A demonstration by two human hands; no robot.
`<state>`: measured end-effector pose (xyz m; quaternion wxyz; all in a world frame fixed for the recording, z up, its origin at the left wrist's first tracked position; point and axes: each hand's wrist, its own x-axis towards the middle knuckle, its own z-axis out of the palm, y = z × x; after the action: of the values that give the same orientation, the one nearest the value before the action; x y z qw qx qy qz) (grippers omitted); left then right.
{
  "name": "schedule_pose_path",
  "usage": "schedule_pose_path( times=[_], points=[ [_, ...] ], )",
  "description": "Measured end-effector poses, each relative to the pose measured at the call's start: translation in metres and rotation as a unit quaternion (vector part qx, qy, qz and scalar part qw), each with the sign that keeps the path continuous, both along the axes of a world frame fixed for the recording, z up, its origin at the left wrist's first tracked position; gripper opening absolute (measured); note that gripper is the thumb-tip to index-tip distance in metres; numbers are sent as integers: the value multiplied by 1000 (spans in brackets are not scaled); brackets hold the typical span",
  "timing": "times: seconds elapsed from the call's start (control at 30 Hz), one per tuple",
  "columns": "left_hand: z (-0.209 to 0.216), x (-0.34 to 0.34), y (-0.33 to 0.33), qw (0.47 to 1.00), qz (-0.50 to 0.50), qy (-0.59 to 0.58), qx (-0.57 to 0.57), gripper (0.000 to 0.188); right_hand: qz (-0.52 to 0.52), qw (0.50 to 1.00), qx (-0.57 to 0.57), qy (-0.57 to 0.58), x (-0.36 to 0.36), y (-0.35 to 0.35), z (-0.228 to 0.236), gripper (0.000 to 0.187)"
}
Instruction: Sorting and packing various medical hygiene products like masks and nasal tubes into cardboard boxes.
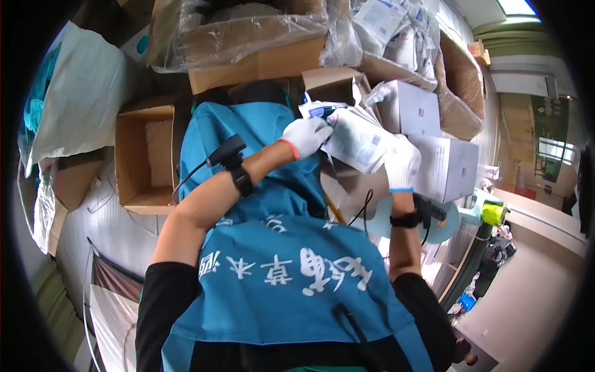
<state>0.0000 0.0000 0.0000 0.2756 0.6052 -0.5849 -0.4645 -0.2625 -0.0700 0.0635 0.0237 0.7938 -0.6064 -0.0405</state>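
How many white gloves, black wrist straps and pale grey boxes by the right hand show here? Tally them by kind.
White gloves: 2
Black wrist straps: 2
Pale grey boxes: 2
Total: 6

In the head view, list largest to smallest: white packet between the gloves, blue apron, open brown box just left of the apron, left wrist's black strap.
1. Blue apron
2. Open brown box
3. White packet
4. Black strap
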Motion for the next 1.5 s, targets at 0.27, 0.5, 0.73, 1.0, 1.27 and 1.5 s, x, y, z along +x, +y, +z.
schedule_pose_path(
  times=[0.27,0.5,0.73,1.0,1.27,1.5],
  points=[
    [5,-8,-12,1000,6,10,-23,35,81,973,-131,-170,-45,-10,-5,15],
    [4,-17,-14,1000,17,8,-18,36,-139,951,-96,-258,-58,2,21,18],
    [15,-28,-27,999,33,8,-1,39,-134,883,-125,-432,-65,29,35,19],
    [9,-30,-32,999,3,-7,42,38,-181,902,-170,-353,-74,44,55,22],
    [48,-35,-36,986,-117,116,28,68,-191,489,55,-849,-110,38,55,27],
    [101,-68,-31,920,-152,346,-107,133,-93,398,138,-902,-36,44,3,19]
  ],
)
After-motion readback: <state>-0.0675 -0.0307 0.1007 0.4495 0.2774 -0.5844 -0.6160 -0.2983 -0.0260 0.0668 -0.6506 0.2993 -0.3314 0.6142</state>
